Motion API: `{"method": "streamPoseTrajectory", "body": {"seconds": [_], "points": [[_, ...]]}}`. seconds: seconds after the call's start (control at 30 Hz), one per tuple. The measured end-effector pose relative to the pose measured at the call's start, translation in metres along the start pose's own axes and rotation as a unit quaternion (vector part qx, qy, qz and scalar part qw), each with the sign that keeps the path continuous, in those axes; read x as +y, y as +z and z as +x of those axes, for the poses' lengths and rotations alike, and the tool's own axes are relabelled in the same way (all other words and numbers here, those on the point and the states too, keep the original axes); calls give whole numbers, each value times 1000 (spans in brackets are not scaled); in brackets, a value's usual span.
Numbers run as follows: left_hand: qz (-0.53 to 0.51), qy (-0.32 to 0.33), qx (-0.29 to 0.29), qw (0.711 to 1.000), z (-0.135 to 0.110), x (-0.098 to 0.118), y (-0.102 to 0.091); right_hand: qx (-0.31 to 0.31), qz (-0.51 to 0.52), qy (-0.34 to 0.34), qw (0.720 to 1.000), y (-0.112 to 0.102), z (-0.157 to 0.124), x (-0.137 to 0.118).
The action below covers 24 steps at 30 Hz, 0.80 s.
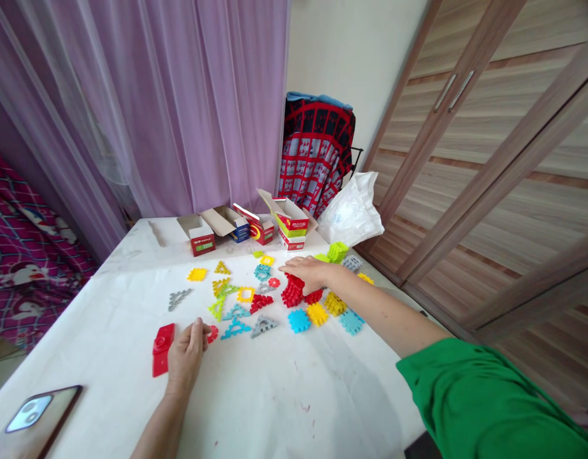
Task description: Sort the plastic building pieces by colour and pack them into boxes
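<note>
My left hand (186, 354) is low over the table, its fingers closed on a red round toothed piece (212, 333) whose edge shows at the fingertips. Just left of that hand lies a red flat plastic part (163, 349) with a raised knob. My right hand (307, 272) stretches over a stack of red interlocking pieces (292, 292), fingers extended and palm down; the underside of the hand is hidden. Nearby are a blue square piece (299, 320), a yellow square piece (317, 313) and a yellow stack (335, 304). Blue triangular pieces (236, 328) and a grey one (264, 326) lie between my hands.
Several opened cardboard boxes (260, 233) stand along the table's far edge, next to a white plastic bag (353, 210). Green stacked pieces (338, 252) sit beyond my right forearm. A phone (40, 424) lies at the near left. A wooden wardrobe (489, 146) rises on the right.
</note>
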State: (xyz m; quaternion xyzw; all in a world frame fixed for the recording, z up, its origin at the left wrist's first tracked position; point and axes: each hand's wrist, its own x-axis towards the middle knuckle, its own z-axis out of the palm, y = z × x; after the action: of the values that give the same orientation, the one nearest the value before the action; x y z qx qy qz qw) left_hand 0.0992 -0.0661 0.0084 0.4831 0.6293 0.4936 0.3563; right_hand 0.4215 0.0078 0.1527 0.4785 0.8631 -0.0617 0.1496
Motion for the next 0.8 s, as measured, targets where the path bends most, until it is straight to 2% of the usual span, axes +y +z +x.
{"method": "streamPoseTrajectory", "body": {"seconds": [0.1, 0.33, 0.47, 0.67, 0.8], "points": [[3, -4, 1, 1000, 0, 0, 0, -10, -26, 5, 1000, 2, 1, -2], [-15, -2, 1, 1000, -1, -1, 1, 33, -21, -11, 999, 17, 0, 5], [-22, 4, -1, 1000, -1, -2, 1, 35, -12, -6, 999, 15, -5, 1], [-25, 9, 1, 1000, -3, 1, 1, 115, 34, -41, 992, 3, -8, -34], [-38, 6, 0, 999, -4, 3, 1, 122, 45, -52, 990, 12, 11, -68]]}}
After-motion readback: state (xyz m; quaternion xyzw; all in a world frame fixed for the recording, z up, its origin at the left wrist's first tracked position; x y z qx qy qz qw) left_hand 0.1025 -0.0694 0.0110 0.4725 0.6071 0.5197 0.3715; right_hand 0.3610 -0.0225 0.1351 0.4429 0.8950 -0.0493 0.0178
